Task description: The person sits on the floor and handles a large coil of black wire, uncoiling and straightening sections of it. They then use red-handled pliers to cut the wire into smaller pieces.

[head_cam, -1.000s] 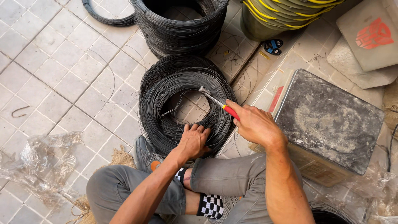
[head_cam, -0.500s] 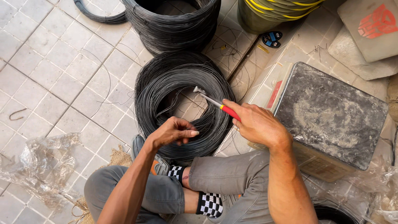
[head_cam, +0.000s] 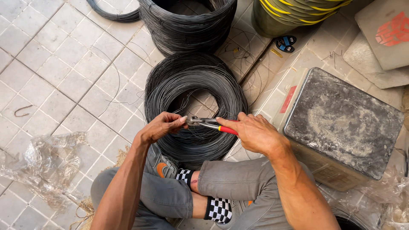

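A person sits cross-legged on a tiled floor [head_cam: 55,68]. The right hand [head_cam: 255,134] grips red-handled pliers [head_cam: 211,124], whose tip meets the pinched fingers of the left hand [head_cam: 162,127], which seem to hold thin wire, above a dark wire coil [head_cam: 194,91]. Judged best: keep the wire taut and cut squarely. A dusty box [head_cam: 341,119] sits alongside.

Wire coil [head_cam: 194,85] ahead, metal box [head_cam: 341,123] right
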